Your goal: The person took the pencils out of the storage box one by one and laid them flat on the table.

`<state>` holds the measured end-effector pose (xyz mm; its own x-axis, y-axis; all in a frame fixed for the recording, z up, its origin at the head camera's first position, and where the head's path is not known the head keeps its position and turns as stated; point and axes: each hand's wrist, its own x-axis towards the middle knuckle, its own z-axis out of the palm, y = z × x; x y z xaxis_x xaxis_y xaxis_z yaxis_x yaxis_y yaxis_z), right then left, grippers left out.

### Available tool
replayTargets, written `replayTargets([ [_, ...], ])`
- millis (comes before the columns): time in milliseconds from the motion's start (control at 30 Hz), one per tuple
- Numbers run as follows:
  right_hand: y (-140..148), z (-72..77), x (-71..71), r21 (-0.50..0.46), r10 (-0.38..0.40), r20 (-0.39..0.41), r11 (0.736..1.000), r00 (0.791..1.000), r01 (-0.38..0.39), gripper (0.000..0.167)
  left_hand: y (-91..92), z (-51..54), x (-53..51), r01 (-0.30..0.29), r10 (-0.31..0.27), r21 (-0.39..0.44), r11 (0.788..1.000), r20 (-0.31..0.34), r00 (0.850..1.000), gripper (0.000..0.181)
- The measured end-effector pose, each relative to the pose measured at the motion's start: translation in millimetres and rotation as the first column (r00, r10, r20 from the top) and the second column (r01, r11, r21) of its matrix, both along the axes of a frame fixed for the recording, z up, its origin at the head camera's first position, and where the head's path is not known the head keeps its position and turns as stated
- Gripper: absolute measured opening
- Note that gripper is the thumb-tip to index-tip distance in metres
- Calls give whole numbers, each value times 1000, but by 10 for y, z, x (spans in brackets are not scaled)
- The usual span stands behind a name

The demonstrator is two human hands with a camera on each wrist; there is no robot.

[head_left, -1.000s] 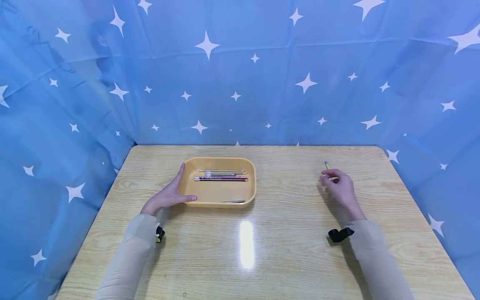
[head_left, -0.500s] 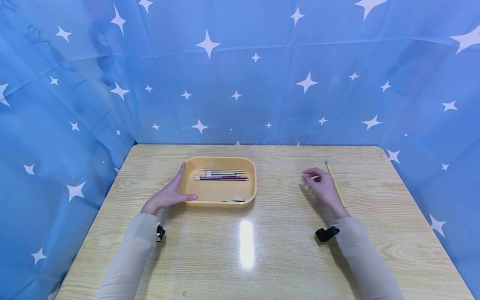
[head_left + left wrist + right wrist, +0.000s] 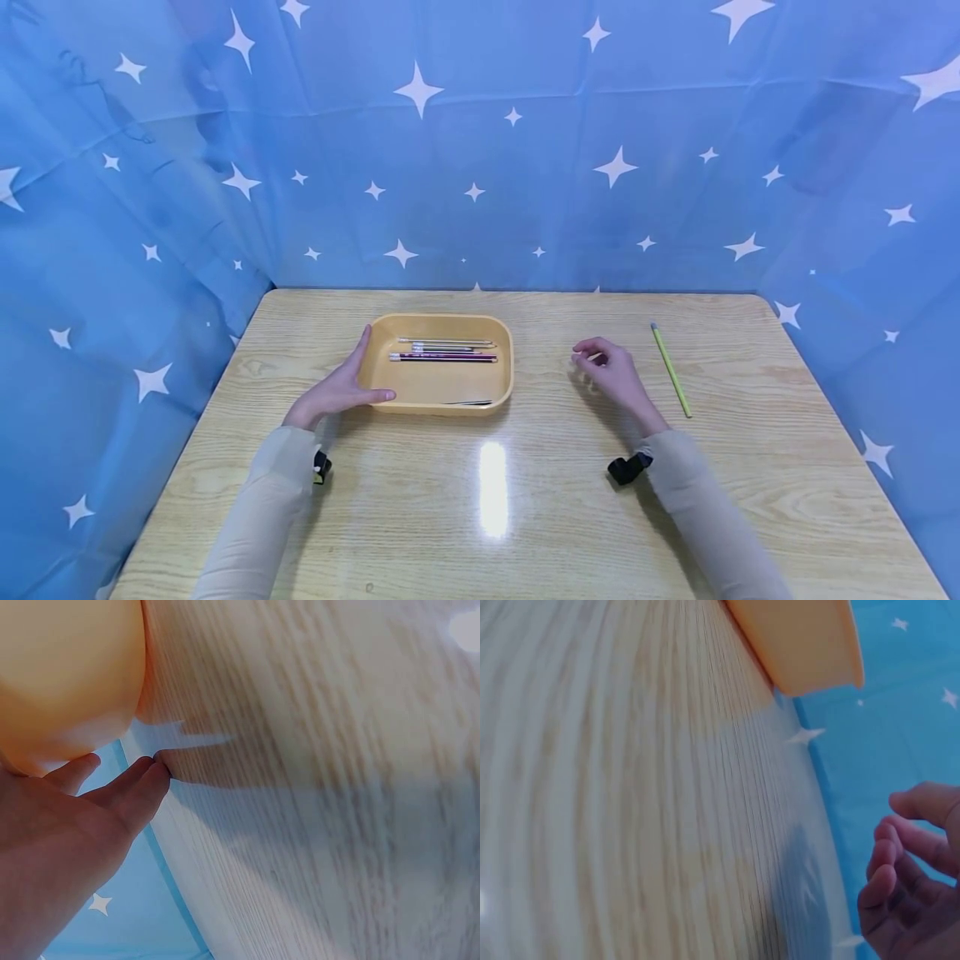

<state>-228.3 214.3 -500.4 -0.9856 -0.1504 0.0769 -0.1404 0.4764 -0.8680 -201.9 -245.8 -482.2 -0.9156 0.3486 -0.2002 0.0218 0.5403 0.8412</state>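
Observation:
A yellow-orange tray (image 3: 435,385) holds several pencils (image 3: 442,357) lying crosswise, plus a thin dark one near its front wall. The left hand (image 3: 333,392) rests against the tray's left end, fingers on the side and thumb over the front rim; the left wrist view shows this hand (image 3: 82,817) beside the tray wall (image 3: 75,675). In the air right of the tray, the right hand (image 3: 611,373) has loosely bent fingers and nothing between them, as the right wrist view of the hand (image 3: 915,877) also shows. To its right a yellow-green pencil (image 3: 672,372) lies on the table.
A wooden table (image 3: 570,517) carries everything, with a bright light reflection in front of the tray. Blue curtains (image 3: 525,150) with white stars stand behind the table and along both sides. Each wrist bears a small black device (image 3: 628,468).
The right hand has moved left from the yellow-green pencil toward the tray, leaving that pencil lying on the table in full view. The left hand and the tray have stayed in place.

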Motion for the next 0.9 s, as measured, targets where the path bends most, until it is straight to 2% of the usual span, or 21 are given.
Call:
replayTargets([
  [267,-202,51,-19,11,75,-18,997,997,-74,25,24,12,10,-8,8,-17,1000,2,1000,122],
  [433,-399,130,-65,20,93,-67,996,993,-92,23,23,22,14,-21,20,-29,999,-2,1000,122],
  [667,-675,300,-116,4,137,-111,991,984,-137,19,10,32,9,-20,14,-66,998,-88,996,122],
  [800,-784,346,-130,19,164,-120,986,979,-163,16,10,27,23,-20,3,-117,993,-144,990,118],
  [900,-837,365,-139,25,179,-141,984,974,-177,15,61,67,24,-26,-1,-136,990,-191,982,113],
])
